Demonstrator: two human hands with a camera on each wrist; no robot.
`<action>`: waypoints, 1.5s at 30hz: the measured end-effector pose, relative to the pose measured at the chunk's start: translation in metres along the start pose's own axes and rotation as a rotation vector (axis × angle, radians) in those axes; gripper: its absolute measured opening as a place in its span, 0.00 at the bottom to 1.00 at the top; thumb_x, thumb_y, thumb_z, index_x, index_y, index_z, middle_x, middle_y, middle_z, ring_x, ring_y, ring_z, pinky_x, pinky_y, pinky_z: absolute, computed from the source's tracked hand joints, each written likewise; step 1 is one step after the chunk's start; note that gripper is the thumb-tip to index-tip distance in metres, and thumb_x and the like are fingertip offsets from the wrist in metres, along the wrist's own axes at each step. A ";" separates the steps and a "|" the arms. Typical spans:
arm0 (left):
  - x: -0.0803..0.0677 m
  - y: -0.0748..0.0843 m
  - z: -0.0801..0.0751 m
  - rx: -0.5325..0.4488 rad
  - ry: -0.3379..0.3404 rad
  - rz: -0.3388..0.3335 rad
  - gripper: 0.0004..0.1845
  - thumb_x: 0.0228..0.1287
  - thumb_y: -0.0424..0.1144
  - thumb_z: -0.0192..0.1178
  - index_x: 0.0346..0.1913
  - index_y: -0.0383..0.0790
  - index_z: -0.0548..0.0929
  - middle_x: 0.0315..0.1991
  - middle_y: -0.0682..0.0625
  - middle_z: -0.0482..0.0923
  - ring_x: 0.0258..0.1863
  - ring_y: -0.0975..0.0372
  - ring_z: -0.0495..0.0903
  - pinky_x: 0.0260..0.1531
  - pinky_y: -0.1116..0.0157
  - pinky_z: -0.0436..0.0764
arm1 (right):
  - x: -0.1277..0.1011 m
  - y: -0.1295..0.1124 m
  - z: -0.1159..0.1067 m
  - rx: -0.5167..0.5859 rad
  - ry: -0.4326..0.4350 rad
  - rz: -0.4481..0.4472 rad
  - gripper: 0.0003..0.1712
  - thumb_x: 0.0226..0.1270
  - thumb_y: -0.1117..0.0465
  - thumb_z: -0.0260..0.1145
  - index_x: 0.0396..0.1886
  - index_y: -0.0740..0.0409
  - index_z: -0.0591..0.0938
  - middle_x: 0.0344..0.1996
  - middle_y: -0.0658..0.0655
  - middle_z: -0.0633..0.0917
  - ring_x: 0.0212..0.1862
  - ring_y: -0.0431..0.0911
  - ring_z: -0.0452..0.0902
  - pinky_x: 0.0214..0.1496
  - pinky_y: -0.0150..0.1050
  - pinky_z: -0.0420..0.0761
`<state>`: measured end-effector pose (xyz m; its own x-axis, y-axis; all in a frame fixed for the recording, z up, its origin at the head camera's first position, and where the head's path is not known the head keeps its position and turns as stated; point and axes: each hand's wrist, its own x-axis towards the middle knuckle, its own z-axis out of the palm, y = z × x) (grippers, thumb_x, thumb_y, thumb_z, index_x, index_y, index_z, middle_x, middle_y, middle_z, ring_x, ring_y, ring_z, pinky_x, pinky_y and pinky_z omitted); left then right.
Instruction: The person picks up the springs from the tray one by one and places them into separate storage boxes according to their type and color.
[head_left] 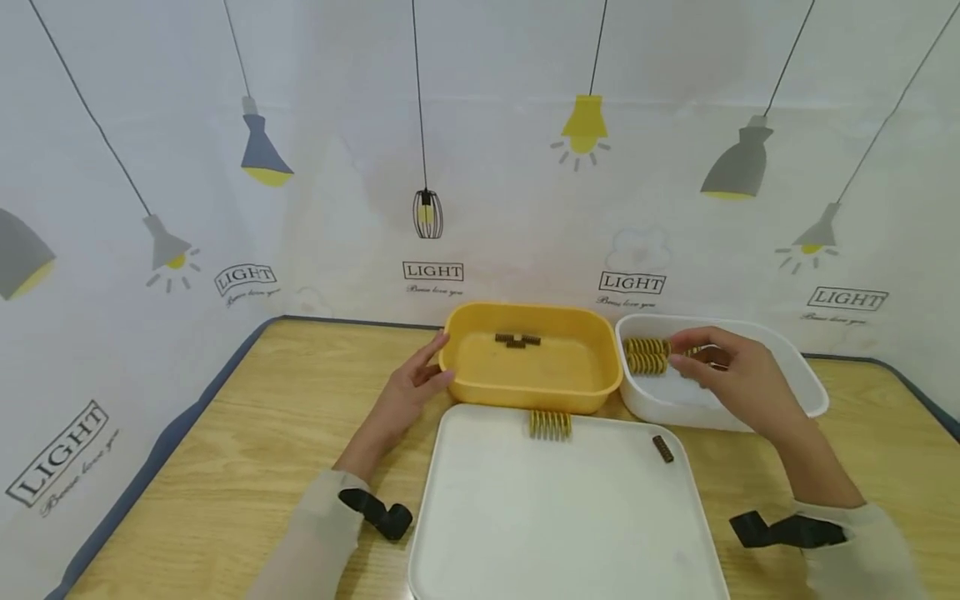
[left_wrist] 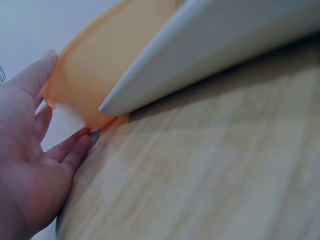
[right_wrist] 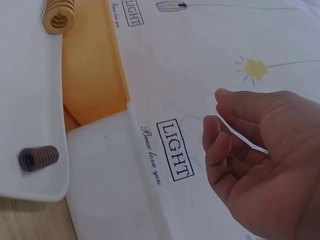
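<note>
My left hand (head_left: pixel 406 390) touches the left end of the yellow bin (head_left: pixel 534 398), its fingers fairly straight along the outer wall. Three small dark brown springs (head_left: pixel 516 342) lie on that bin's floor. Over the white bin (head_left: pixel 813 400) is my right hand (head_left: pixel 738 375), with thumb and fingers bent but apart. The right wrist view shows nothing between these fingertips (right_wrist: pixel 223 95). Beside them in the head view, larger yellow springs (head_left: pixel 647 358) lie at the bin's left end, and another is partly hidden behind the hand.
In front of the bins lies a white tray (head_left: pixel 562 508) on the wooden table (head_left: pixel 247 433). A yellow spring (head_left: pixel 551 425) rests at its far edge, a brown spring (head_left: pixel 663 448) near its far right corner. A lamp-printed sheet (head_left: pixel 510 208) hangs behind.
</note>
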<state>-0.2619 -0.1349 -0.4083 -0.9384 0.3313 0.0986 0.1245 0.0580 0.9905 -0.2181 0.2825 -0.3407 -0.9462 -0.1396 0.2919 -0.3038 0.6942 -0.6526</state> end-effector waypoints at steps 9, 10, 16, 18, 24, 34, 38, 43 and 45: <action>0.002 -0.002 -0.001 -0.007 -0.003 0.012 0.33 0.69 0.36 0.57 0.74 0.43 0.58 0.75 0.56 0.46 0.67 0.47 0.62 0.64 0.55 0.64 | -0.005 -0.023 0.023 0.078 -0.115 -0.057 0.15 0.65 0.54 0.67 0.48 0.55 0.81 0.38 0.53 0.83 0.34 0.48 0.81 0.31 0.39 0.82; 0.002 -0.002 -0.001 -0.009 -0.003 0.014 0.33 0.69 0.36 0.57 0.74 0.43 0.58 0.75 0.56 0.46 0.67 0.47 0.62 0.64 0.55 0.64 | -0.006 -0.024 0.025 0.076 -0.126 -0.049 0.16 0.65 0.54 0.67 0.48 0.55 0.81 0.39 0.53 0.84 0.35 0.48 0.81 0.31 0.39 0.82; 0.001 -0.002 -0.002 0.008 0.003 0.015 0.33 0.69 0.37 0.57 0.74 0.44 0.58 0.75 0.56 0.47 0.66 0.48 0.63 0.64 0.57 0.65 | -0.014 -0.023 0.031 0.050 -0.162 -0.039 0.14 0.63 0.55 0.69 0.47 0.56 0.83 0.40 0.53 0.84 0.36 0.46 0.82 0.31 0.39 0.83; 0.000 -0.002 -0.002 0.011 0.007 0.013 0.33 0.69 0.37 0.57 0.74 0.45 0.58 0.75 0.57 0.47 0.67 0.48 0.62 0.64 0.57 0.65 | -0.018 -0.020 0.034 0.036 -0.163 -0.057 0.13 0.63 0.57 0.69 0.45 0.56 0.84 0.40 0.53 0.84 0.35 0.44 0.81 0.32 0.37 0.82; -0.001 0.000 -0.002 0.005 0.010 0.011 0.32 0.70 0.37 0.57 0.74 0.48 0.59 0.75 0.56 0.48 0.67 0.47 0.61 0.64 0.56 0.64 | -0.033 -0.014 0.038 -0.006 -0.188 -0.059 0.12 0.62 0.55 0.69 0.43 0.54 0.84 0.38 0.48 0.85 0.32 0.40 0.80 0.31 0.34 0.80; 0.002 0.000 -0.002 -0.005 0.008 0.018 0.32 0.69 0.36 0.57 0.74 0.46 0.59 0.75 0.56 0.48 0.66 0.46 0.62 0.64 0.56 0.65 | -0.045 0.000 0.034 -0.106 -0.213 -0.033 0.10 0.61 0.59 0.71 0.42 0.54 0.84 0.31 0.44 0.83 0.28 0.38 0.77 0.27 0.33 0.78; 0.002 -0.001 -0.003 0.008 0.017 0.002 0.32 0.69 0.36 0.57 0.74 0.48 0.60 0.75 0.57 0.49 0.66 0.48 0.63 0.63 0.56 0.65 | -0.045 0.009 0.036 -0.144 -0.201 -0.041 0.09 0.58 0.63 0.72 0.40 0.54 0.85 0.31 0.44 0.84 0.28 0.37 0.77 0.27 0.32 0.78; 0.007 -0.016 -0.004 -0.001 0.021 0.005 0.33 0.69 0.39 0.58 0.74 0.50 0.60 0.74 0.62 0.49 0.66 0.50 0.64 0.64 0.55 0.65 | -0.049 0.015 0.041 -0.147 -0.181 -0.037 0.10 0.55 0.66 0.73 0.39 0.55 0.85 0.33 0.47 0.84 0.29 0.37 0.77 0.28 0.32 0.78; 0.011 -0.024 -0.005 0.004 0.027 0.018 0.33 0.68 0.41 0.58 0.74 0.52 0.60 0.73 0.64 0.50 0.66 0.51 0.64 0.63 0.55 0.65 | -0.050 0.016 0.042 -0.142 -0.171 -0.047 0.11 0.54 0.67 0.74 0.39 0.55 0.85 0.33 0.48 0.84 0.29 0.37 0.77 0.28 0.32 0.78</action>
<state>-0.2764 -0.1377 -0.4306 -0.9444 0.3066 0.1185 0.1423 0.0563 0.9882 -0.1801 0.2710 -0.3957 -0.9402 -0.2838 0.1886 -0.3407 0.7751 -0.5322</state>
